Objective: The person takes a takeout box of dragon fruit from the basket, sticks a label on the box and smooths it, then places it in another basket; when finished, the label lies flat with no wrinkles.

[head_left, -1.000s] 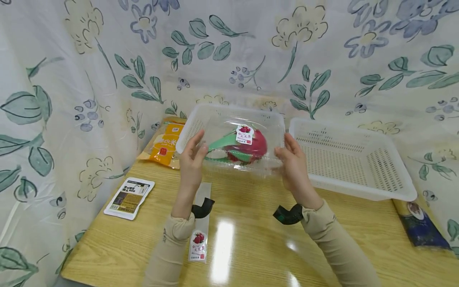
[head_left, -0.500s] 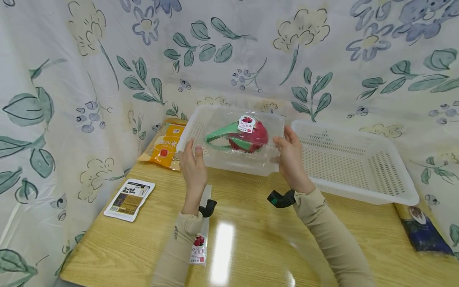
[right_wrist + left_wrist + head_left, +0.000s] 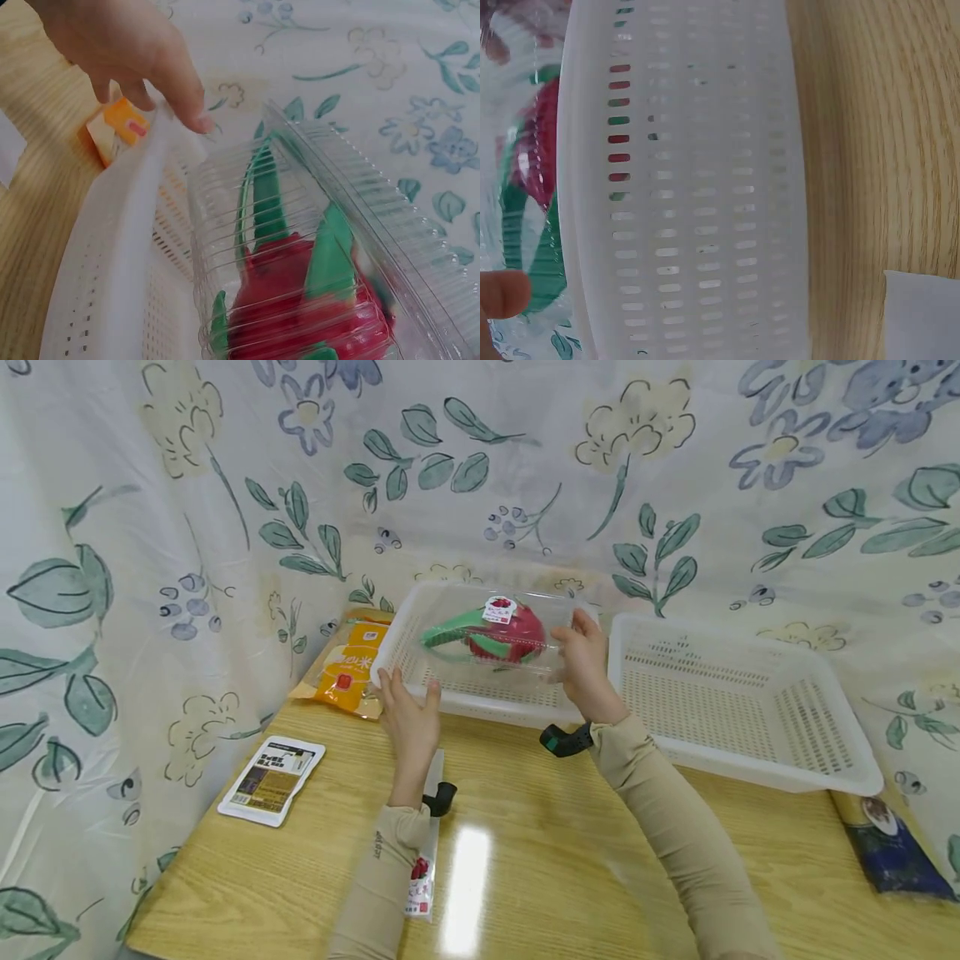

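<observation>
The right hand [image 3: 586, 664] grips the clear plastic clamshell box with a red dragon fruit [image 3: 491, 631], held inside the white perforated plastic basket [image 3: 480, 697]; the left hand [image 3: 408, 714], fingers relaxed, hovers beside the basket's near rim.

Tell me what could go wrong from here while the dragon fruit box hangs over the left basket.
1. Only the right hand grips the clear box by one end; the left hand is off it, by the left basket rim. The heavy-looking dragon fruit may tilt the box or make it slip.
2. The box sits at a slant above the rim, so a corner could catch on the basket wall and push the basket toward the orange packet.
</observation>
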### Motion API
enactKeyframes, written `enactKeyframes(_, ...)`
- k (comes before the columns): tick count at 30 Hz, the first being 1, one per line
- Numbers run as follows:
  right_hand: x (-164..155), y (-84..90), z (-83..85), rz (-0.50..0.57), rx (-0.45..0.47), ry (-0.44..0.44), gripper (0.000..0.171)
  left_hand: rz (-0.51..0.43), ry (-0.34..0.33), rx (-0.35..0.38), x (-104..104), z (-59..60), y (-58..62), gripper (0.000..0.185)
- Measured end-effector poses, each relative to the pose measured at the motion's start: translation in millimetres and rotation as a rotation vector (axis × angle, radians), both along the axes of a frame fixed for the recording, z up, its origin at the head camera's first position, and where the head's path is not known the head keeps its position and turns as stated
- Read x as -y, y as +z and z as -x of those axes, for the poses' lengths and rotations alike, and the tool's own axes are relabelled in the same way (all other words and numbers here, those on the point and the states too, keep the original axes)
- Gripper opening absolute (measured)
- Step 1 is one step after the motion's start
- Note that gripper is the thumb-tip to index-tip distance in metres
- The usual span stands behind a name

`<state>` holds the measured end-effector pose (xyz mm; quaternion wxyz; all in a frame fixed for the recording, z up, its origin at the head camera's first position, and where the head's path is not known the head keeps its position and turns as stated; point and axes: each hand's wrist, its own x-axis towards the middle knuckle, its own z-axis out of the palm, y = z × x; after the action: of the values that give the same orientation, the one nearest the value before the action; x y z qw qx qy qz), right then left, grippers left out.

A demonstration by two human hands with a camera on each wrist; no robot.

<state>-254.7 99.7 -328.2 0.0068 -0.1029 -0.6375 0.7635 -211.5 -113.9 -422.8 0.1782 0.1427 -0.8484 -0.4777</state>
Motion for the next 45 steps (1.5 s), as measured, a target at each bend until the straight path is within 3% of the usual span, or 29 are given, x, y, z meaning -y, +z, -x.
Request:
enactKeyframes(9,20,-8.2,29.7,0.036,0.074,-0.025,0.071,0.027,0.015,0.029,-2,2.1,-2.7,0.089)
enactKeyframes(15,28,-17.0,46.4,0.032,0.134,0.009,0.071,0.02,0.018,0.036,-2,2.0,-3.4,0.091)
enactKeyframes(23,30,-36.6,62.3,-0.01,0.152,-0.033,0.07,0.03,0.008,0.044,-7,-1.2,-6.3,0.091)
enactKeyframes(33,17,-43.3,75.7,-0.048,0.223,0.141,0.072,0.036,0.025,0.026,-3,1.7,-4.7,0.091)
enactKeyframes(45,7,-40.1,70.2,-0.21,0.279,0.264,0.074,0.029,0.012,0.024,-3,3.1,-5.0,0.09)
